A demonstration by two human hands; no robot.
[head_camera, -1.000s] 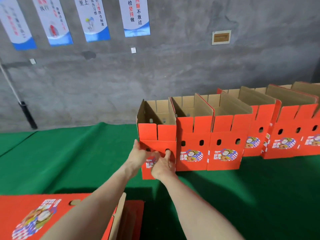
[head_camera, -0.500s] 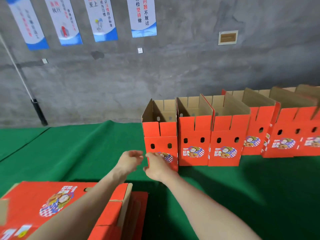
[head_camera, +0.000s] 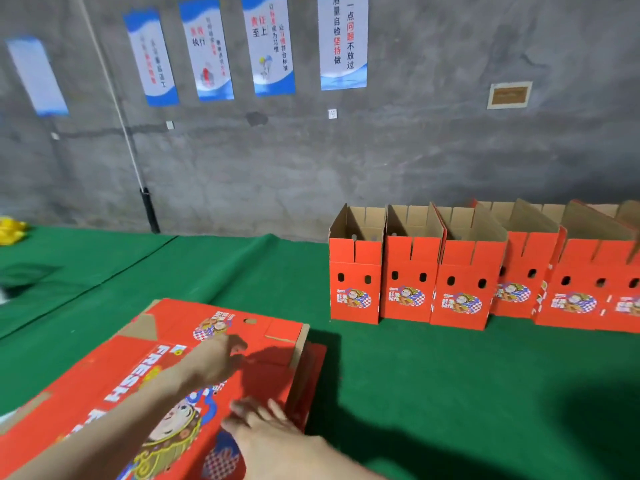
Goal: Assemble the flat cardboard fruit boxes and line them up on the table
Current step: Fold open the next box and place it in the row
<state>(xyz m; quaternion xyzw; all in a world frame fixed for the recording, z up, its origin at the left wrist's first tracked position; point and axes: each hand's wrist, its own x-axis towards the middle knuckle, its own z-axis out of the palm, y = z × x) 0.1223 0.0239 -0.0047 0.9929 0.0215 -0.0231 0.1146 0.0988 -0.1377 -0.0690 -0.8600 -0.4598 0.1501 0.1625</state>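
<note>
bare forearms, sleeveless to elbows

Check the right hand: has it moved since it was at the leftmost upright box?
Yes. The right hand has pulled back from the leftmost upright box toward the person, onto the flat box stack.

a stack of flat red cardboard fruit boxes [head_camera: 173,368] lies at the near left of the green table [head_camera: 450,393], the top sheet printed with a cartoon figure and "fresh" in white. at the far right, assembled boxes [head_camera: 460,282] stand upright in a row, side by side, tops open, brown inside, two oval holes in each front.
</note>
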